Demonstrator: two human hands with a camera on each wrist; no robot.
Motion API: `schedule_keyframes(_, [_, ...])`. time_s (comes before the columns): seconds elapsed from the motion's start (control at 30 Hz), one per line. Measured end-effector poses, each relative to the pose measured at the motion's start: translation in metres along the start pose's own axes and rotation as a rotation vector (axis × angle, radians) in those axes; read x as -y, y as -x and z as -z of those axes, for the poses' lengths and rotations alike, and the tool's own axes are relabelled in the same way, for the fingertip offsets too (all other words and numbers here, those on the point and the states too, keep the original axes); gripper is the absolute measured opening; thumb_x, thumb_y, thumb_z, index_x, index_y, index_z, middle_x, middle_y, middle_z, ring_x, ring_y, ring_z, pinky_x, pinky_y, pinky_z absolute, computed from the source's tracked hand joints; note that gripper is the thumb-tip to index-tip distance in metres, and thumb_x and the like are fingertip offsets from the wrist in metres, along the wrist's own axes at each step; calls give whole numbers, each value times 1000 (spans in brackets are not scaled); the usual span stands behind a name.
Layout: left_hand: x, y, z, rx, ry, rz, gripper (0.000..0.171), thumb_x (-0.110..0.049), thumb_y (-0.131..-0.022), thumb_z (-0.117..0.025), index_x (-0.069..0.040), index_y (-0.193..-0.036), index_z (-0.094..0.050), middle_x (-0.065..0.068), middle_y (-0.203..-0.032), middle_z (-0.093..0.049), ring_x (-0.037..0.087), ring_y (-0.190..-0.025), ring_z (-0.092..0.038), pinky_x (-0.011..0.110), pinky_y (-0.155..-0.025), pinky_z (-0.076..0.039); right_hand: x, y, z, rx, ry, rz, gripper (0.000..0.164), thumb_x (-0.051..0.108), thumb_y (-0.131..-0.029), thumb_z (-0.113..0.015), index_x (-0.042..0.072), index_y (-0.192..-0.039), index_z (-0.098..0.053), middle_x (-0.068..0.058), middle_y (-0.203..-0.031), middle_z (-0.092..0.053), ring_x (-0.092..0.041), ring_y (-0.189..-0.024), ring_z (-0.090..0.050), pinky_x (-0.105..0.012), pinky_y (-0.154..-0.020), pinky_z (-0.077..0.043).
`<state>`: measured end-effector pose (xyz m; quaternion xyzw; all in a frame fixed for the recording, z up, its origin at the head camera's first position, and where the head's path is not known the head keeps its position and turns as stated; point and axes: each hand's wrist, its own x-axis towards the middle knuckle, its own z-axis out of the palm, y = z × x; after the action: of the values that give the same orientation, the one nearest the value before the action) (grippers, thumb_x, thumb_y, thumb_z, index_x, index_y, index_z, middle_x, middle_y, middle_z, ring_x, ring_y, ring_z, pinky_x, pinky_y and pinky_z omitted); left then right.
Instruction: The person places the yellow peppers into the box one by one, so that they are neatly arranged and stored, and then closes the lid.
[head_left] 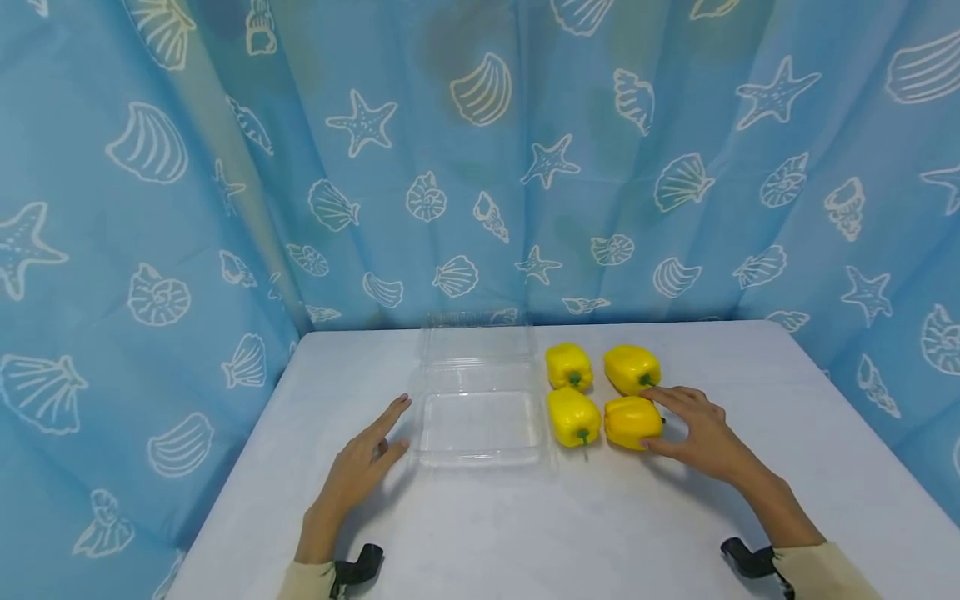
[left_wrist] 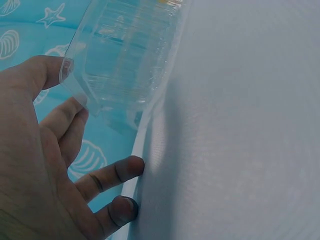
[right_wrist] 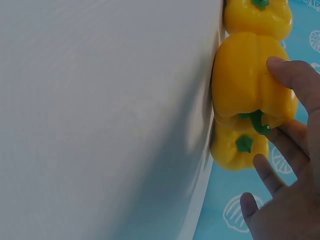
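Observation:
My right hand has its thumb and fingers on either side of the near right yellow bell pepper, holding it low at the table. In the right wrist view the thumb lies on this bell pepper, and other fingers reach behind it near the green stem. My left hand is beside a clear plastic clamshell container, its fingers extended and nothing gripped. In the left wrist view, thumb and fingertips meet the corner of the container; the other fingers are spread.
More yellow bell peppers stand close around the held one: one behind it, one to its left and one at the back left. The container's lid lies folded back toward the curtain. A white cloth covers the table.

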<state>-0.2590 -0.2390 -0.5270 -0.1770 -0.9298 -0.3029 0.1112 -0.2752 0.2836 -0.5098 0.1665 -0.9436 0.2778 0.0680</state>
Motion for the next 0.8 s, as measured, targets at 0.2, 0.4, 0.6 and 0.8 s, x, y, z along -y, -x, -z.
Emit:
schedule_keyframes(0.2, [-3,0,0,-2,-15,31,60,-35,-100,-60,-29,-156,-38,-9,-158,-37,7,-76,-50,31,-66,-40,2,-2,-2,-53,5,3,74,44,-77,-85,12,-138,-58,-19,-136,-56,-40,-127,-36,-65,-92,-20])
schedule_keyframes(0.4, [-4,0,0,2,-11,20,60,-35,-101,-58,-30,-156,-37,-10,-159,-35,7,-77,-51,33,-69,-42,3,2,2,-85,11,-45,72,48,-77,-85,12,-134,-61,-19,-134,-59,-39,-125,-39,-63,-92,-21])
schedule_keyframes(0.6, [-2,0,0,-12,-8,5,60,-35,-101,-59,-29,-157,-36,-10,-159,-34,7,-82,-53,36,-76,-46,5,5,8,-129,4,-42,71,49,-76,-85,10,-131,-63,-19,-129,-60,-39,-122,-42,-66,-93,-22])
schedule_keyframes(0.8, [-2,1,0,-8,-13,12,61,-36,-101,-59,-29,-157,-36,-10,-159,-34,8,-83,-53,36,-75,-45,8,6,12,-190,-3,-10,66,44,-74,-88,8,-125,-67,-18,-123,-64,-37,-117,-46,-67,-92,-24])
